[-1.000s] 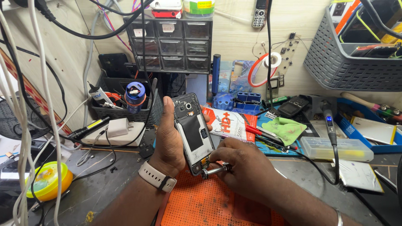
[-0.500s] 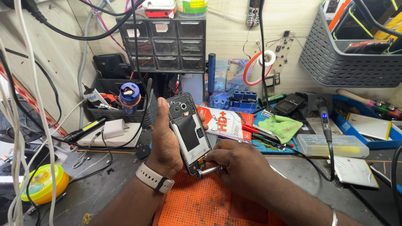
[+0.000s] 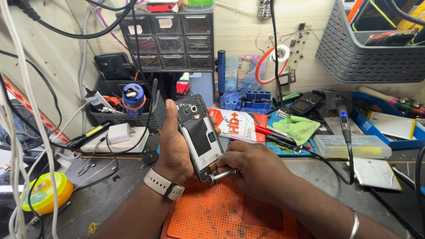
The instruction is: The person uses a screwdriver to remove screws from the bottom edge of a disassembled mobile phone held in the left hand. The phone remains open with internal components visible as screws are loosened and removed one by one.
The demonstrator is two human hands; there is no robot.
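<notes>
**Opened phone held over the orange mat**

My desk (image 3: 110, 194) is crowded. A grey drawer cabinet (image 3: 170, 42) stands at the back wall, a grey basket (image 3: 363, 53) hangs right. A red-and-white flat packet (image 3: 239, 124) lies behind my hands. My left hand (image 3: 175, 146) has its fingers clasped around the opened phone (image 3: 199, 137), upright above the orange mat (image 3: 221, 212). My right hand (image 3: 254, 170) has its fingers pinched on a metal tool (image 3: 222, 175) touching the phone's bottom edge.

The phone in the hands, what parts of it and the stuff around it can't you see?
- Head view: the phone's left edge is hidden by the left hand.
- Head view: the tip of the metal tool is too small to tell; its handle is covered by the right hand.
- Head view: the drawers' contents are blurred.
- Head view: the grey basket is cut off by the top edge.
</notes>
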